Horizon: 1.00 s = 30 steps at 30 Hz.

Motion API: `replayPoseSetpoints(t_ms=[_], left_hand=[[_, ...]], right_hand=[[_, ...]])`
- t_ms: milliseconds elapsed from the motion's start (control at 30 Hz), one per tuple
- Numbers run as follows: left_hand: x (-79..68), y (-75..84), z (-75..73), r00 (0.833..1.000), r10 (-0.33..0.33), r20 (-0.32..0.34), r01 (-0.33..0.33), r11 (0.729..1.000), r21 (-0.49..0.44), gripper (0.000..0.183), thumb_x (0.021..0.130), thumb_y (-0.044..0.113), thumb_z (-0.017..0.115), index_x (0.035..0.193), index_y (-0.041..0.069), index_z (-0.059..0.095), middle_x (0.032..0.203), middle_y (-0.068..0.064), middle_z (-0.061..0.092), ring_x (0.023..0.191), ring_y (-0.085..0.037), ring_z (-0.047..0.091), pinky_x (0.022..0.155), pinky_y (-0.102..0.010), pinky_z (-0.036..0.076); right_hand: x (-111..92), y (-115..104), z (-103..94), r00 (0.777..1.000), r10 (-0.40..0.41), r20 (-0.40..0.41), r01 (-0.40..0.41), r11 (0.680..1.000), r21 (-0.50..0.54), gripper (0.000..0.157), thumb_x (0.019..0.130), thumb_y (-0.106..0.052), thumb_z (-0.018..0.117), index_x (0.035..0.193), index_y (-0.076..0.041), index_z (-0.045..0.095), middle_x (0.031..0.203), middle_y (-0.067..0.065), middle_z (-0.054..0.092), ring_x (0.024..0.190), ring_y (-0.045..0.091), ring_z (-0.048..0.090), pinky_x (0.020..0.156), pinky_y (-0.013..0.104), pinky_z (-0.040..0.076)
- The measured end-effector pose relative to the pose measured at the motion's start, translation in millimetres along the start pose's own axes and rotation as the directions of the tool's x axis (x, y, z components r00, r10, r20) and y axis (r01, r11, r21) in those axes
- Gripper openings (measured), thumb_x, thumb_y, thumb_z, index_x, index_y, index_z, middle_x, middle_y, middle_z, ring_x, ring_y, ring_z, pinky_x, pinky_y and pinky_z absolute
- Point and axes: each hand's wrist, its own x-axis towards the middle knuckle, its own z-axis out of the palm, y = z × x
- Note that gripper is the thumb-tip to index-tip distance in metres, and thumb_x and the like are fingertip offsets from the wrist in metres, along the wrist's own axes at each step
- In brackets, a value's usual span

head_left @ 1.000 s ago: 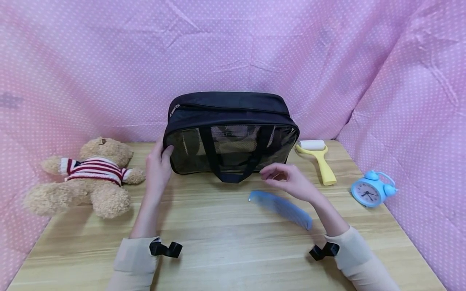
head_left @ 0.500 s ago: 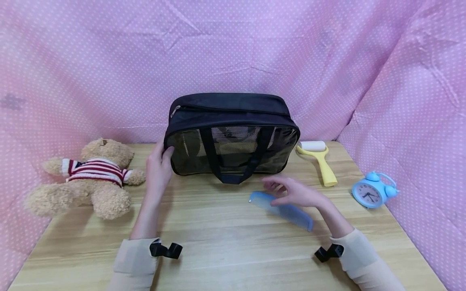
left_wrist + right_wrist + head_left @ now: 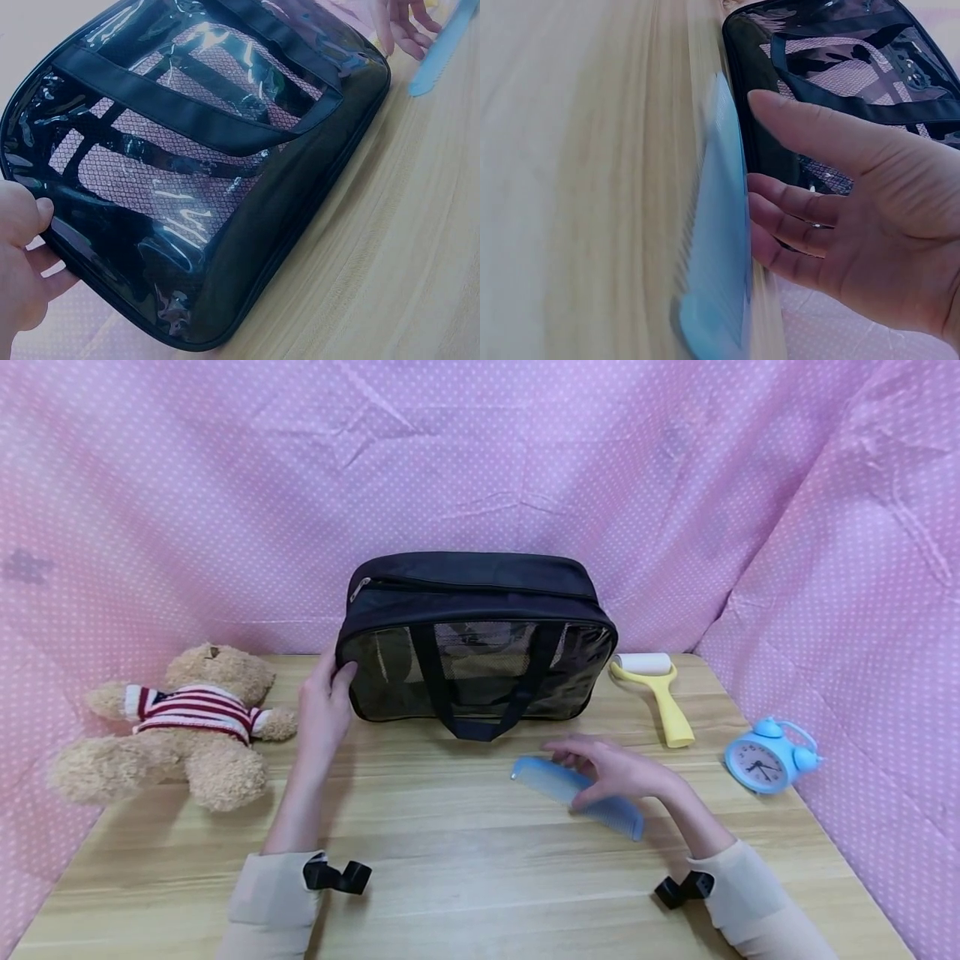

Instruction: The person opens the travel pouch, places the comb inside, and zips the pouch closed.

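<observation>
A black toiletry bag [image 3: 480, 635] with clear panels stands at the back of the table, its zipper along the top and a dark strap handle hanging in front. My left hand [image 3: 324, 706] grips the bag's left edge, thumb on the front panel [image 3: 45, 214] and fingers behind. On the wood lies a blue comb [image 3: 547, 779], slanting in front of the bag. Over it hovers my right hand [image 3: 611, 770], thumb on the near side and fingers at the far edge. In the right wrist view the thumb [image 3: 795, 124] stands apart from the comb [image 3: 724, 217].
At left a teddy bear [image 3: 198, 727] in a striped sweater lies on its back. To the right are a yellow-handled lint roller [image 3: 663, 693] and a light blue alarm clock [image 3: 761, 760]. Pink dotted cloth [image 3: 480, 460] hangs behind the wooden table [image 3: 465, 877].
My right hand has moved right and toward me from beside the bag's handle to over the comb, its thumb and fingers spreading. The left hand stays on the bag.
</observation>
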Motion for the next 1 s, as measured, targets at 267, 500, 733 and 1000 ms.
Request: replayPoseSetpoints(t_ms=[267,500,733,1000], left_hand=[[1.2,4.7,0.6,1.0,-0.01,0.021,0.01,1.0,-0.011,0.044,0.105,0.008,0.054,0.149,0.015,0.056,0.151,-0.012,0.058,0.143,-0.029,0.051,0.123,-0.045,0.039],[0.6,9.6,-4.3,0.994,-0.085,0.063,0.087,0.995,-0.046,0.047,0.105,0.01,0.054,0.152,0.019,0.053,0.149,-0.013,0.059,0.135,-0.025,0.056,0.114,-0.035,0.046],[1.7,18.2,-8.0,0.994,-0.084,0.067,0.089,0.993,-0.078,0.052,0.102,0.021,0.062,0.153,0.023,0.052,0.152,-0.007,0.056,0.135,-0.02,0.054,0.115,-0.037,0.047],[24.1,41.3,-12.6,0.992,0.128,0.006,-0.123,0.967,-0.221,0.047,0.102,0.02,0.061,0.148,0.017,0.056,0.146,-0.008,0.056,0.135,-0.02,0.053,0.114,-0.026,0.044]], right_hand=[[-5.0,0.5,-1.5,0.998,0.057,0.028,-0.055,0.997,-0.06,0.094,0.073,-0.03,0.093,0.153,-0.012,0.048,0.122,0.009,0.06,0.107,0.023,0.058,0.088,0.033,0.053],[-4.4,-1.6,1.8,0.998,0.06,0.029,-0.058,0.995,-0.084,0.096,0.07,-0.02,0.094,0.153,-0.014,0.048,0.119,0.01,0.057,0.102,0.021,0.056,0.082,0.026,0.05],[-4.4,-2.1,5.3,0.996,0.078,0.041,-0.074,0.993,-0.095,0.098,0.067,-0.015,0.094,0.154,-0.017,0.048,0.124,0.007,0.055,0.101,0.017,0.054,0.082,0.023,0.048],[-5.1,-1.3,4.5,0.996,0.083,0.037,-0.079,0.992,-0.1,0.099,0.067,-0.015,0.094,0.154,-0.018,0.048,0.123,0.006,0.055,0.1,0.013,0.052,0.08,0.023,0.047]])
